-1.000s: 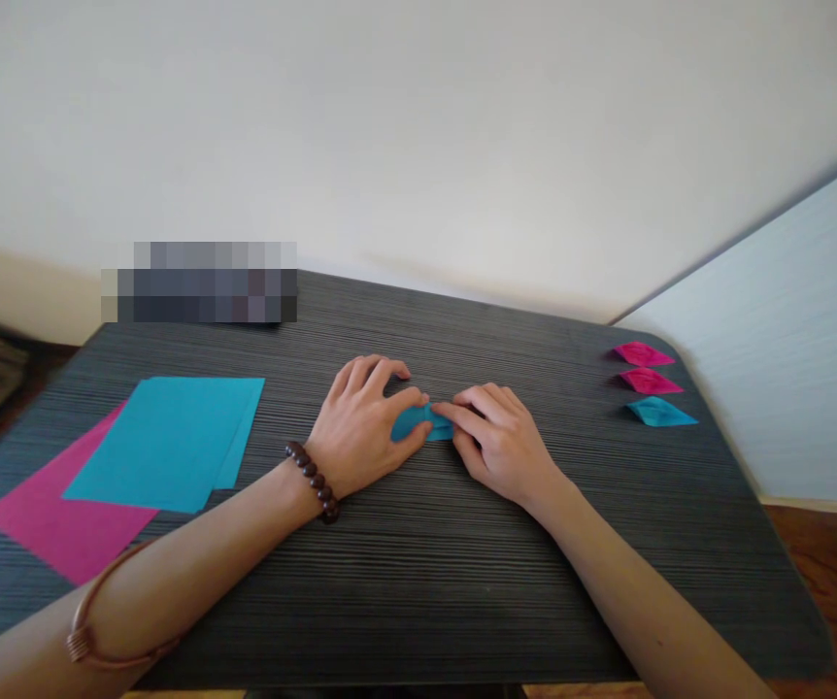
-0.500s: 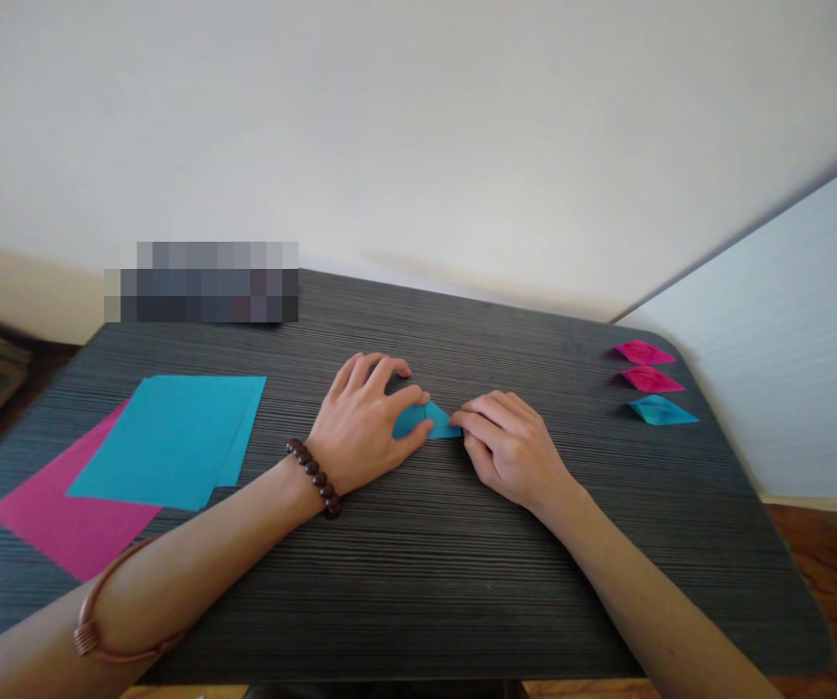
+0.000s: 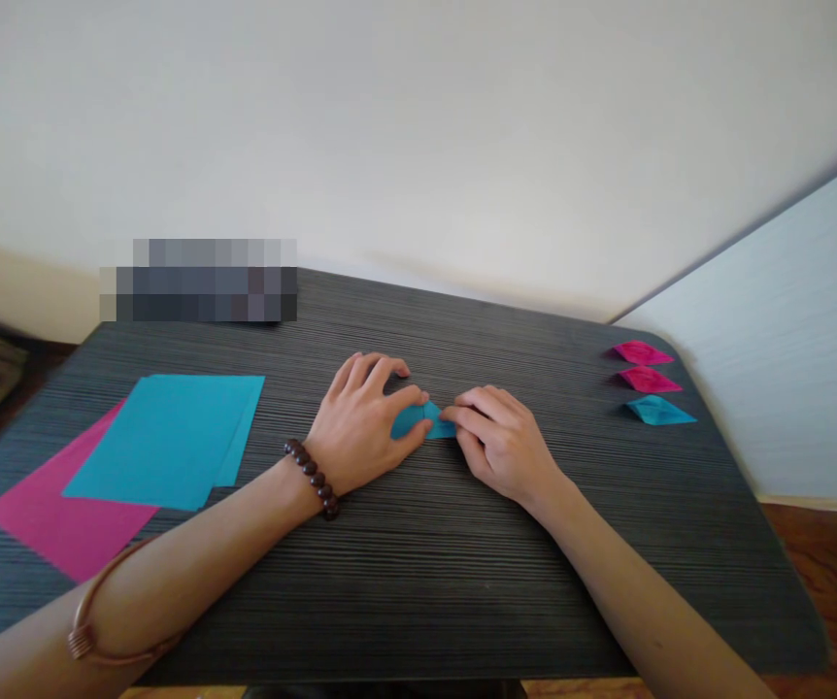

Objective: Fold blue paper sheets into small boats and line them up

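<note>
A small folded piece of blue paper (image 3: 413, 421) lies on the dark table between my hands, partly covered by them. My left hand (image 3: 360, 417) rests over its left part, with thumb and index finger pressing on it and the other fingers curled on the table. At the paper's right corner, the fingertips of my right hand (image 3: 498, 439) are closed on its edge. The folds under my fingers are hidden.
Flat blue sheets (image 3: 163, 437) overlap a pink sheet (image 3: 61, 515) on the table's left. Two folded pink paper pieces (image 3: 643, 352) and a folded blue paper piece (image 3: 658, 410) sit in a column at the right edge. A blurred-out object (image 3: 200, 291) stands at the back left.
My right hand has shifted slightly left along the blue paper, its fingertips now nearer my left thumb. The left hand stays in place on the paper.
</note>
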Motion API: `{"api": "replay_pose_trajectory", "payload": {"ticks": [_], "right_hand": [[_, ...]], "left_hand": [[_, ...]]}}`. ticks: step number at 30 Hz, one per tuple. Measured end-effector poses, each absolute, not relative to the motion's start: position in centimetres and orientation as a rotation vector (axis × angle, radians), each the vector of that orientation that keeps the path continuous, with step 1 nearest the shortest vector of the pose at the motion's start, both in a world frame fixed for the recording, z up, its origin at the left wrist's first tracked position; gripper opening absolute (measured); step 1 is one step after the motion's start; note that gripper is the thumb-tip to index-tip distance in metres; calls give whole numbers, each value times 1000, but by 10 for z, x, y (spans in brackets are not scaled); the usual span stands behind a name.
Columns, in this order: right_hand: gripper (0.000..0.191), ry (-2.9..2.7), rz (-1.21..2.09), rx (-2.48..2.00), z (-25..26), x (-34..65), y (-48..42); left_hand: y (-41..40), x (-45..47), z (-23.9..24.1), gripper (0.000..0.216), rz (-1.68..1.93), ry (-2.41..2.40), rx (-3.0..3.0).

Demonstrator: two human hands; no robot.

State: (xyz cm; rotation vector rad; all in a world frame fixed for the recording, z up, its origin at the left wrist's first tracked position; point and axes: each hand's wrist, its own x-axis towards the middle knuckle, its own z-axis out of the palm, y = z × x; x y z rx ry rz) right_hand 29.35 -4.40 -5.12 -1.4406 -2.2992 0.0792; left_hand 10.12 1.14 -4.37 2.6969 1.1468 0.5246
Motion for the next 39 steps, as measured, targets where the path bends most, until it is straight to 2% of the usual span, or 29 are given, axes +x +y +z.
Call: {"api": "replay_pose_trajectory", "payload": {"ticks": [28, 39], "right_hand": [[19, -2295, -21, -1340, -52, 308, -53], [24, -2260, -25, -1382, -56, 304, -48]], "left_hand": [[11, 100, -43, 24, 571, 1134, 2713], [15, 97, -48, 27, 579, 1082, 2665]]}}
